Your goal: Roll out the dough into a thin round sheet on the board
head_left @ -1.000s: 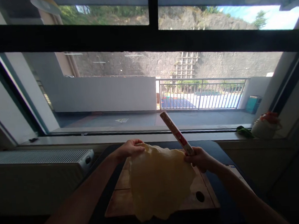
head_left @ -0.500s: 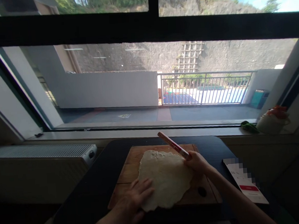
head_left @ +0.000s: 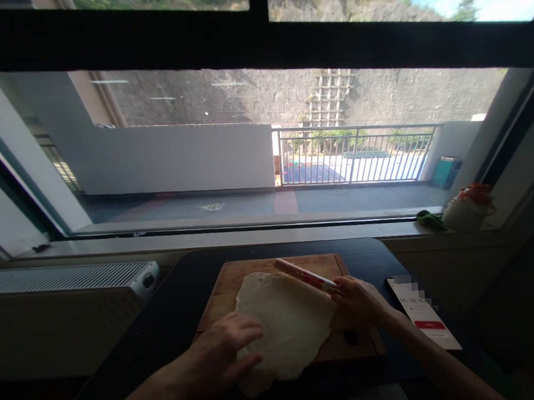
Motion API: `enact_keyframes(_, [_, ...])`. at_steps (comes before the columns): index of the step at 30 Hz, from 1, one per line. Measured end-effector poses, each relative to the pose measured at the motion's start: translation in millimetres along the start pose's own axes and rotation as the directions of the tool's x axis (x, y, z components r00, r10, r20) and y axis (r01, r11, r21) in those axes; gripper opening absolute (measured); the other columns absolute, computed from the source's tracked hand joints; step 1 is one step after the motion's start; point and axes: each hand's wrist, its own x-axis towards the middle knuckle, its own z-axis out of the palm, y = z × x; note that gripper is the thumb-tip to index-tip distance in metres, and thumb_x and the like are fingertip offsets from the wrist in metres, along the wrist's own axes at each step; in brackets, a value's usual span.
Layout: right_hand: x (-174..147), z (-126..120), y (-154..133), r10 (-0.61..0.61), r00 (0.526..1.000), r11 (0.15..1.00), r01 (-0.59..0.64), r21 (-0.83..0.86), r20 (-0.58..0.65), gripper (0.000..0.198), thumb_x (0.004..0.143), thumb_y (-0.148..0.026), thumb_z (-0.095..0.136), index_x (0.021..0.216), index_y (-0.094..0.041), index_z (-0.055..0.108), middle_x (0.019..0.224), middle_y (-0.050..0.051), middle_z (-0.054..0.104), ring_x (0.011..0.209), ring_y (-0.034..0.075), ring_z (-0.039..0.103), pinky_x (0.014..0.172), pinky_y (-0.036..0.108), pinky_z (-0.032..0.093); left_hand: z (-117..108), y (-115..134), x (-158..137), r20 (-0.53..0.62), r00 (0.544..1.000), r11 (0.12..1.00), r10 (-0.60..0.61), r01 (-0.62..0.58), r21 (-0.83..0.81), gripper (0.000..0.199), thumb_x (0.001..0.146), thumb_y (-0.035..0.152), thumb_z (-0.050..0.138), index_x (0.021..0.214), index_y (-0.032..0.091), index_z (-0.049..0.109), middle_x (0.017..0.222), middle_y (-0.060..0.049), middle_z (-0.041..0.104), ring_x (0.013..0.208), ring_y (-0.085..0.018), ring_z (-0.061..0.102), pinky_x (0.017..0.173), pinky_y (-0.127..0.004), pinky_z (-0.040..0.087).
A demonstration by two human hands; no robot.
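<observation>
A flat, pale sheet of dough with an uneven edge lies on a wooden cutting board. Its lower left part hangs past the board's near edge. My right hand is closed around one end of a thin wooden rolling pin with a red label. The pin slants up and left across the dough's upper right edge. At the dough's left edge is my left hand, thumb and fingers apart; whether its fingertips touch the dough, I cannot tell.
The board rests on a dark table. A phone with a lit screen lies at the right. Behind the table are a windowsill and a window; a radiator stands left. A white pot sits on the sill.
My left hand has moved left, and its fingers no longer lie flat on the dough. The rolling pin has tipped lower toward the dough. The dough's lower edge reaches farther past the board.
</observation>
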Motion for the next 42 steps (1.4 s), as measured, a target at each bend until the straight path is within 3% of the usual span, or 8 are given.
enact_keyframes(4, [-10.3, 5.9, -6.6, -0.092, 0.995, 0.994, 0.090, -0.055, -0.036, 0.024, 0.082, -0.035, 0.054, 0.104, -0.028, 0.061, 0.096, 0.000, 0.062, 0.083, 0.014, 0.057, 0.066, 0.022, 0.037, -1.6, -20.2, 65.3, -0.195, 0.979, 0.994, -0.064, 0.079, 0.071, 0.031, 0.089, 0.029, 0.042, 0.113, 0.022, 0.061, 0.117, -0.005, 0.062, 0.114, -0.020, 0.052, 0.099, -0.038, 0.041])
enact_keyframes(10, [-6.9, 16.3, 1.6, -0.113, 0.989, 0.992, 0.107, -0.069, -0.092, 0.021, 0.087, -0.039, 0.049, 0.094, -0.025, 0.063, 0.098, 0.002, 0.058, 0.091, 0.016, 0.053, 0.075, 0.025, 0.039, 39.3, -38.3, 133.9, -0.158, 0.974, 0.979, -0.160, 0.178, 0.103, 0.036, 0.091, 0.028, 0.034, 0.111, 0.017, 0.062, 0.118, -0.008, 0.062, 0.113, -0.020, 0.054, 0.099, -0.035, 0.040])
enact_keyframes(14, [-11.7, 24.5, 4.2, -0.048, 0.981, 0.995, 0.031, -0.093, -0.187, 0.030, 0.093, -0.039, 0.038, 0.082, -0.021, 0.060, 0.101, 0.004, 0.058, 0.092, 0.017, 0.051, 0.080, 0.028, 0.038, 71.8, -38.7, 140.7, -0.144, 0.938, 0.927, -0.316, 0.338, 0.164, 0.041, 0.094, 0.032, 0.027, 0.104, 0.018, 0.064, 0.109, -0.009, 0.066, 0.104, -0.022, 0.059, 0.091, -0.039, 0.042])
enact_keyframes(19, [2.7, 30.2, 1.8, -0.002, 0.972, 0.981, -0.044, -0.190, -0.236, 0.034, 0.093, -0.043, 0.033, 0.085, -0.024, 0.059, 0.100, 0.004, 0.058, 0.102, 0.020, 0.048, 0.090, 0.035, 0.032, 91.3, -42.9, 154.9, -0.250, 0.911, 0.881, -0.327, 0.390, 0.268, 0.048, 0.092, 0.042, 0.028, 0.128, 0.018, 0.050, 0.134, -0.011, 0.050, 0.127, -0.027, 0.039, 0.104, -0.048, 0.026])
enact_keyframes(22, [27.0, 27.3, 11.2, 0.075, 0.969, 0.969, -0.126, -0.211, -0.234, 0.033, 0.092, -0.045, 0.034, 0.091, -0.024, 0.060, 0.105, 0.005, 0.057, 0.106, 0.022, 0.046, 0.092, 0.038, 0.030, 90.6, -53.3, 180.8, -0.185, 0.900, 0.868, -0.393, 0.430, 0.248, 0.049, 0.092, 0.041, 0.025, 0.132, 0.020, 0.045, 0.139, -0.007, 0.044, 0.132, -0.024, 0.031, 0.109, -0.049, 0.018])
enact_keyframes(26, [42.4, 25.1, 20.0, 0.152, 0.963, 0.952, -0.203, -0.231, -0.222, 0.034, 0.092, -0.043, 0.034, 0.102, -0.023, 0.060, 0.117, 0.008, 0.055, 0.111, 0.023, 0.045, 0.095, 0.040, 0.030, 88.0, -61.5, 198.9, -0.147, 0.892, 0.868, -0.428, 0.450, 0.208, 0.050, 0.092, 0.043, 0.024, 0.131, 0.022, 0.046, 0.139, -0.006, 0.044, 0.133, -0.023, 0.030, 0.109, -0.049, 0.019])
enact_keyframes(34, [0.4, 37.8, -1.1, -0.022, 0.972, 0.944, -0.057, -0.326, -0.233, 0.043, 0.093, -0.046, 0.029, 0.122, -0.024, 0.052, 0.140, 0.007, 0.039, 0.134, 0.024, 0.020, 0.108, 0.044, 0.014, 88.9, -48.2, 144.3, -0.230, 0.949, 0.927, -0.214, 0.272, 0.259, 0.048, 0.092, 0.041, 0.029, 0.132, 0.020, 0.045, 0.139, -0.007, 0.044, 0.132, -0.024, 0.032, 0.110, -0.047, 0.020])
enact_keyframes(42, [48.7, 26.9, 19.1, 0.148, 0.965, 0.941, -0.205, -0.269, -0.216, 0.043, 0.092, -0.044, 0.033, 0.120, -0.020, 0.054, 0.136, 0.011, 0.042, 0.131, 0.027, 0.027, 0.104, 0.049, 0.020, 81.6, -56.5, 194.0, -0.153, 0.905, 0.893, -0.397, 0.420, 0.164, 0.048, 0.092, 0.043, 0.029, 0.128, 0.020, 0.050, 0.135, -0.008, 0.049, 0.131, -0.026, 0.034, 0.107, -0.053, 0.021])
